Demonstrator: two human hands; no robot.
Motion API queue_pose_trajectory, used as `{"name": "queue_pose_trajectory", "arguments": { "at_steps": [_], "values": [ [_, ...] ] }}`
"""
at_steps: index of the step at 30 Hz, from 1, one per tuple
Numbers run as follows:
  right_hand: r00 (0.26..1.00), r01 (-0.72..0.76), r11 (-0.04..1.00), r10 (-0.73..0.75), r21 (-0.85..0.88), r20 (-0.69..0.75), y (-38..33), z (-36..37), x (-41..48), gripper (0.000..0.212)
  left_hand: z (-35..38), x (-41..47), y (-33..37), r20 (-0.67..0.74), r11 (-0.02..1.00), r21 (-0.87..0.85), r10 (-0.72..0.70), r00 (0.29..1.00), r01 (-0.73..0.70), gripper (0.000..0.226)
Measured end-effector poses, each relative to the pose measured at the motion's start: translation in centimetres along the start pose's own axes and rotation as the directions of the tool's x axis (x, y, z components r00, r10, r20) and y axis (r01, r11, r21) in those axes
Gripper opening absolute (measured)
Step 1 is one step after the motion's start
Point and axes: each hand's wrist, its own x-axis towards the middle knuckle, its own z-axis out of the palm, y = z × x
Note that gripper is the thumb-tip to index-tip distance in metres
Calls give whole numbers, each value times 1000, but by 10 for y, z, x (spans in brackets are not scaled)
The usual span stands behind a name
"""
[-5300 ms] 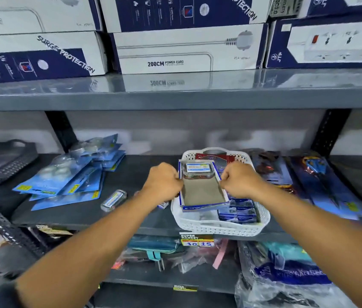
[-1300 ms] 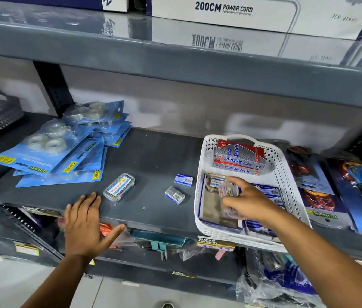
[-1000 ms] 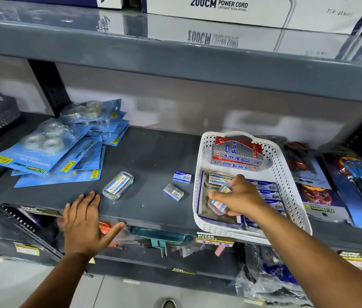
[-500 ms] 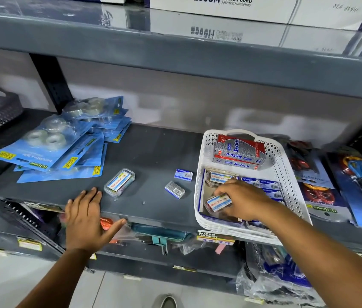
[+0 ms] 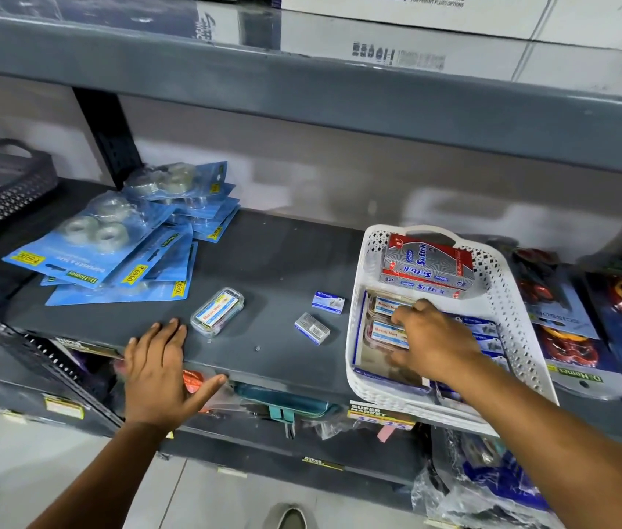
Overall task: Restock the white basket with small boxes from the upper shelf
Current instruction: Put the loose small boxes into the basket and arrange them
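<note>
The white basket (image 5: 507, 299) on the grey shelf (image 5: 271, 261) holds one red-and-silver carton (image 5: 427, 267) at its back and two clear label-topped cases (image 5: 385, 318) side by side in a blue tray; left of the basket lie two small blue boxes (image 5: 327, 301) and one more clear case (image 5: 218, 311). The right hand (image 5: 435, 341), which held the second case half a second ago, now rests loose and empty beside it, while the left hand (image 5: 160, 370) stays spread flat on the shelf edge.

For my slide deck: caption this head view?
Right hand arranges clear cases in the white basket; left hand rests on the shelf edge.
</note>
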Motion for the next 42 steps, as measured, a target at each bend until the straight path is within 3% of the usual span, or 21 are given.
{"name": "queue_pose_trajectory", "arguments": {
  "at_steps": [2, 5, 8, 11, 14, 18, 21, 24, 27, 30, 33, 42],
  "values": [
    [995, 87, 990, -81, 108, -58, -13, -17, 6, 52, 1, 1, -1, -13, 1000, -12, 7, 1000, -8, 101],
    [890, 443, 875, -406, 193, -206, -71, -34, 28, 42, 3, 1, -3, -30, 999, -34, -1, 1000, 0, 100],
    [766, 643, 750, -632, 154, -116, -142, -32, 59, 43, 4, 1, -3, -63, 999, -49, -8, 998, 5, 100],
    [698, 716, 698, -716, 4, 20, -183, -18, 89, 59, 5, 1, -2, -97, 998, -66, -16, 995, 9, 102],
    [684, 729, 677, -714, -102, 149, -202, -3, 106, 72, 3, 2, -1, -113, 998, -64, -6, 994, -1, 102],
    [677, 731, 669, -735, -133, 26, -203, 4, 105, 61, 3, 0, -3, -94, 999, -50, -2, 996, -2, 104],
    [758, 652, 758, -651, 15, -44, -179, -8, 93, 49, 3, 1, -5, -73, 1000, -27, 2, 997, -4, 105],
    [852, 523, 802, -500, 287, -157, -122, -34, 69, 56, 1, 3, -2, -37, 1000, -6, -4, 999, 3, 106],
    [895, 439, 843, -379, 311, -236, -50, -54, 32, 55, -4, 4, 1, 1, 1000, 21, -16, 1000, 15, 109],
    [959, 282, 917, -263, 284, -105, 5, -47, -3, 51, -6, 2, 3, 25, 999, 47, -28, 999, 27, 111],
    [968, 218, 950, -240, 221, 77, 30, -23, -21, 51, -8, 2, 6, 45, 996, 75, -47, 998, 44, 114],
    [947, 255, 927, -297, 275, 121, 37, 13, -21, 46, -11, -1, 6, 76, 991, 122, -56, 996, 47, 112]
  ]
}}
